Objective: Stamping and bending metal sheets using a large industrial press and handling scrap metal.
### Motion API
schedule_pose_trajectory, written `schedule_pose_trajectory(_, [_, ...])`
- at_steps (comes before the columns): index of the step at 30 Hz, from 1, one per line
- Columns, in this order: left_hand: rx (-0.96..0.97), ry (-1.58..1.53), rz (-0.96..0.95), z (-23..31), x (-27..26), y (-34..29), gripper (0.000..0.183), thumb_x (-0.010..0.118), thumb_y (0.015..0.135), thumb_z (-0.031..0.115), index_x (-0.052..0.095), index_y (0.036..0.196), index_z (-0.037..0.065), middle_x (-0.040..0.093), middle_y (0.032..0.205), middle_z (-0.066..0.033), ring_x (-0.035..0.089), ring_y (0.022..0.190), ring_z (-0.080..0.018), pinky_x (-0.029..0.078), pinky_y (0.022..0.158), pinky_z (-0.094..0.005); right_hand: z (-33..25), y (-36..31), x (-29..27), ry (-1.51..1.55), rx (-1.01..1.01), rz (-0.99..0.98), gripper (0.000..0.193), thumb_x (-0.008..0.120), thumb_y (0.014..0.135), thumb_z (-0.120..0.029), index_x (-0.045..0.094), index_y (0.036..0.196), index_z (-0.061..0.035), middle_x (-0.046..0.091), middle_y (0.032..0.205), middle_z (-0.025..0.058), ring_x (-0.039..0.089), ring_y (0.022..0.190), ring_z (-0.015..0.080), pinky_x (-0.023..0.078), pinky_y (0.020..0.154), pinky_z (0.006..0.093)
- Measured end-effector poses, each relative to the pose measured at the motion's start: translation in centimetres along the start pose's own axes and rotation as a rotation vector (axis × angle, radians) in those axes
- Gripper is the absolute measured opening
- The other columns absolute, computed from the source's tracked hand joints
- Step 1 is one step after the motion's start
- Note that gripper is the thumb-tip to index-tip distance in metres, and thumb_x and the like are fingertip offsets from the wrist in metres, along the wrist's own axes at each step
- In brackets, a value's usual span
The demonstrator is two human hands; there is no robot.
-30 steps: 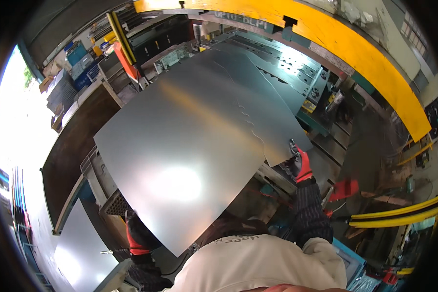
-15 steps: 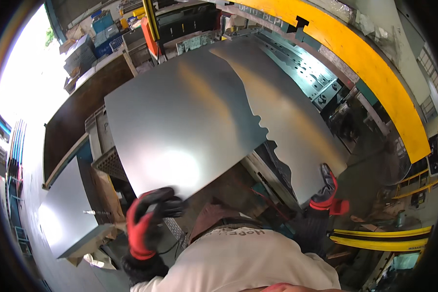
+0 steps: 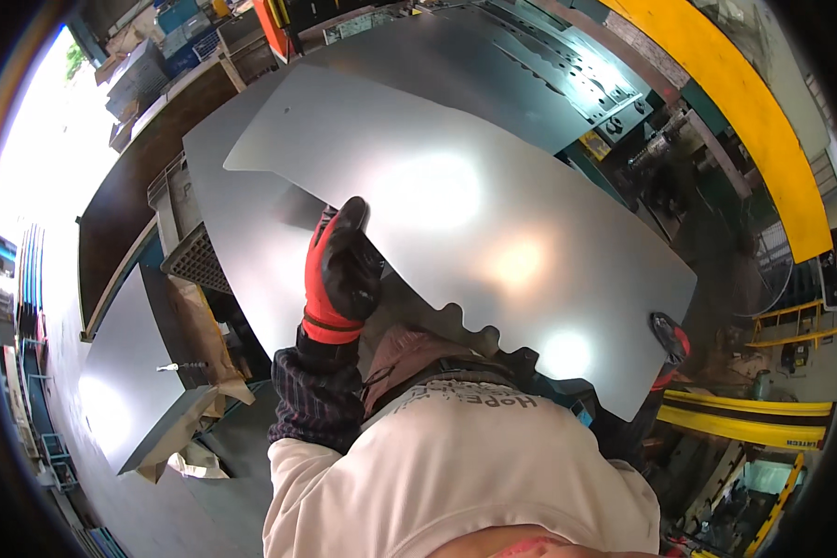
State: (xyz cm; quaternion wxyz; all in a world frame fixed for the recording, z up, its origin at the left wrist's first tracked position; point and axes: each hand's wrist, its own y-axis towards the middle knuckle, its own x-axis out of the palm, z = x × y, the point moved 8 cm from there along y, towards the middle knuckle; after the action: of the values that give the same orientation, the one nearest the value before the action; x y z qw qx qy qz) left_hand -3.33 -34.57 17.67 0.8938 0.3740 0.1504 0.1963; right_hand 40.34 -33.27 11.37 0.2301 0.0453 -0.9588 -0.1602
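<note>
A shiny sheet-metal piece (image 3: pixel 530 232) with a notched, wavy near edge is raised and tilted in front of my body. My left hand (image 3: pixel 342 270), in a red and black glove, grips its near-left edge with the thumb on top; the other fingers are partly hidden. At the right end, my right hand (image 3: pixel 670 346) grips the piece with black fingertips over the edge, and most of that hand is behind the metal. Under the raised piece lies a larger flat metal sheet (image 3: pixel 242 232), with its left part showing.
A yellow machine beam (image 3: pixel 753 121) arches over the far right. A perforated machine bed (image 3: pixel 586 74) lies behind the sheets. To the left are a grey crate (image 3: pixel 181 205) and a stack of metal sheets (image 3: pixel 130 372). A yellow rail (image 3: pixel 744 423) stands at lower right.
The notched piece has been lifted off the large sheet and turned toward me. My left hand has moved up and right onto its edge; my right hand has shifted right.
</note>
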Motion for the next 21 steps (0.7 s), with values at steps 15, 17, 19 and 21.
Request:
schedule_pose_trajectory(15, [-0.85,-0.884,0.079,-6.4,0.3,0.6,0.028,0.044,0.075,0.036,0.046,0.084,0.009,0.048,0.067,-0.0035,0.049,0.061,-0.0167,0.041,0.054,-0.0286,1.3,1.2,1.9,-0.169,0.049,-0.028,0.021,0.042,0.076,-0.012,0.046,0.093,-0.0001,0.053,0.081,0.0083,0.051,0.071,0.0156,0.042,0.062,0.0239])
schedule_pose_trajectory(17, [-1.025,-1.284,0.169,-5.9,2.0,1.2,0.039,0.043,0.074,0.043,0.045,0.089,0.007,0.05,0.073,-0.0059,0.049,0.064,-0.0199,0.042,0.057,-0.0319,-0.1,1.5,4.3,-0.405,-0.011,-0.06,0.027,0.045,0.075,-0.016,0.043,0.098,-0.0021,0.051,0.084,0.0093,0.051,0.072,0.0166,0.041,0.065,0.0238])
schedule_pose_trajectory(19, [-0.918,-1.536,0.179,-4.6,1.7,2.7,0.044,0.042,0.074,0.044,0.045,0.094,0.006,0.052,0.083,-0.0073,0.05,0.074,-0.0225,0.041,0.067,-0.0339,0.0,0.8,3.7,-0.685,0.034,-0.212,0.026,0.045,0.075,-0.017,0.045,0.096,-0.0019,0.052,0.084,0.0087,0.051,0.073,0.0169,0.041,0.067,0.024])
schedule_pose_trajectory(21, [-0.751,-1.631,0.215,-4.3,1.2,3.7,0.044,0.039,0.076,0.043,0.043,0.098,0.005,0.052,0.087,-0.0076,0.049,0.082,-0.0233,0.038,0.076,-0.0344,1.1,0.4,3.9,-1.072,0.068,-0.371,0.026,0.045,0.075,-0.018,0.047,0.094,-0.0017,0.052,0.085,0.0083,0.051,0.075,0.0176,0.04,0.069,0.0245])
